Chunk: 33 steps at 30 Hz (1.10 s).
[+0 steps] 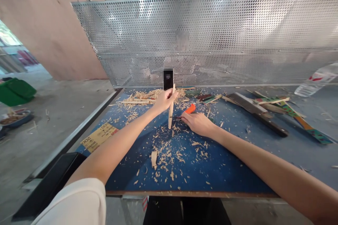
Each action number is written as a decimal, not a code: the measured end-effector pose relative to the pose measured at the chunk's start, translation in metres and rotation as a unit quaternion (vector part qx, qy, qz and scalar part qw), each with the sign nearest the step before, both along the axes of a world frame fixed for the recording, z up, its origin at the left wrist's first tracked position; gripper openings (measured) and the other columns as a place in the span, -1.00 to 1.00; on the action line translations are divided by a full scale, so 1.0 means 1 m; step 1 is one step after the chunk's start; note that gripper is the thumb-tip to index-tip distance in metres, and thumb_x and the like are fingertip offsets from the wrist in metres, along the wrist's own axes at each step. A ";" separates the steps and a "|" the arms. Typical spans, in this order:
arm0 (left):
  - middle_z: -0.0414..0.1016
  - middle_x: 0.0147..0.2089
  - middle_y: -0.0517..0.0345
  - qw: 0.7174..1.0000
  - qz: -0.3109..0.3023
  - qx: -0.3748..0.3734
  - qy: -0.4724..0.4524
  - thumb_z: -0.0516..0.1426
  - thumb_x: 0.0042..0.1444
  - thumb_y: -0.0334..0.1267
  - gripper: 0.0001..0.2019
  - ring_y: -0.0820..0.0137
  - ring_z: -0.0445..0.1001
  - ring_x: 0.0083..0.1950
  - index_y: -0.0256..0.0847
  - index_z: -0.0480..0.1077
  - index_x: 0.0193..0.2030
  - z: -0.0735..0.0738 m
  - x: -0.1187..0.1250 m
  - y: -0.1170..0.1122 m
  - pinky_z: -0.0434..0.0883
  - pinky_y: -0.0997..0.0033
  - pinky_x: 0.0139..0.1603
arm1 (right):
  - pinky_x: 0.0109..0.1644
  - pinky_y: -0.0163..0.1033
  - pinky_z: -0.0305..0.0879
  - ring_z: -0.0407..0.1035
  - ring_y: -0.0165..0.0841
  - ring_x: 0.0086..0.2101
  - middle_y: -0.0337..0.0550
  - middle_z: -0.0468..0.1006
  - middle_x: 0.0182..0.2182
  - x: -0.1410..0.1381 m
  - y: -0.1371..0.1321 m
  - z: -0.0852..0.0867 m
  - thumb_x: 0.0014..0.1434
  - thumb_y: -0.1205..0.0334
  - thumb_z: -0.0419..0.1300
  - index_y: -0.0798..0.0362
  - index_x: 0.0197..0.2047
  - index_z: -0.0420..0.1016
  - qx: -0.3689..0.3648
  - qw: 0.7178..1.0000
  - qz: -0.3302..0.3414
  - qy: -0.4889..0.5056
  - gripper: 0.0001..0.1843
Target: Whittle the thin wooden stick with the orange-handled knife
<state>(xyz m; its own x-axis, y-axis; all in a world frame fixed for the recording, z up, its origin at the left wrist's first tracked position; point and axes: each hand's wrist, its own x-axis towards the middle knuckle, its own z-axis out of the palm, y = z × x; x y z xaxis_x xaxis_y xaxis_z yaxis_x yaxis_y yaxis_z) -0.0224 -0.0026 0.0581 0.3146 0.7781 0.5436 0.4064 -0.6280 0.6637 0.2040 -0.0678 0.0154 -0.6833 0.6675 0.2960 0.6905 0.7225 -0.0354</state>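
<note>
My left hand [165, 99] grips the upper part of a pale wooden stick [171, 110] that stands nearly upright with its lower end on the blue table [227, 168]. My right hand [196, 123] is closed on an orange-handled knife [189, 109], its blade pointing left against the lower part of the stick. Wood shavings [169, 151] lie scattered on the table below both hands.
A phone [168, 79] stands behind the stick against a perforated metal screen [211, 38]. A large cleaver [255, 110], painted wood strips [290, 110] and a plastic bottle [318, 79] lie to the right. A yellow label [99, 136] is at the left edge; a green bin [16, 91] sits on the floor.
</note>
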 end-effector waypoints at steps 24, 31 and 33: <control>0.22 -0.48 0.23 0.999 0.020 -0.015 -0.041 0.01 0.43 0.20 -0.53 0.42 0.24 -0.47 -0.12 0.21 -0.35 -0.014 -0.006 0.007 0.18 0.36 -0.44 | -0.24 -0.17 0.18 0.53 -0.18 -0.22 0.04 0.67 -0.08 0.017 0.025 0.017 0.50 -0.03 0.01 0.06 0.16 0.49 -0.021 0.994 -0.092 0.045 -0.58; 0.20 -0.51 0.29 0.986 0.015 -0.050 -0.160 0.05 0.39 0.23 -0.54 0.46 0.22 -0.52 -0.10 0.19 -0.35 -0.035 -0.011 0.020 0.20 0.42 -0.49 | -0.01 -0.08 0.34 0.52 -0.07 -0.01 0.05 0.62 0.09 0.047 0.083 0.005 0.42 -0.12 0.11 -0.11 0.28 0.58 -0.084 0.993 -0.083 0.015 -0.49; 0.21 -0.51 0.29 0.984 0.020 -0.051 -0.171 0.05 0.39 0.20 -0.55 0.48 0.22 -0.52 -0.10 0.19 -0.35 -0.038 -0.012 0.022 0.21 0.43 -0.50 | -0.07 -0.07 0.35 0.53 -0.08 -0.08 0.11 0.65 0.01 0.046 0.090 0.001 0.46 -0.11 0.05 -0.01 0.20 0.63 -0.069 0.987 -0.143 0.029 -0.49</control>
<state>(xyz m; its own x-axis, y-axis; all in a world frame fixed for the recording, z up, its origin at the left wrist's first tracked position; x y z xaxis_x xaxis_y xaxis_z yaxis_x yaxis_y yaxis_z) -0.0343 0.0192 0.0202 0.0938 0.8422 0.5310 0.1715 -0.5390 0.8247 0.2504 0.0218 0.0159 -0.4456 0.8670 0.2229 0.8592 0.4841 -0.1656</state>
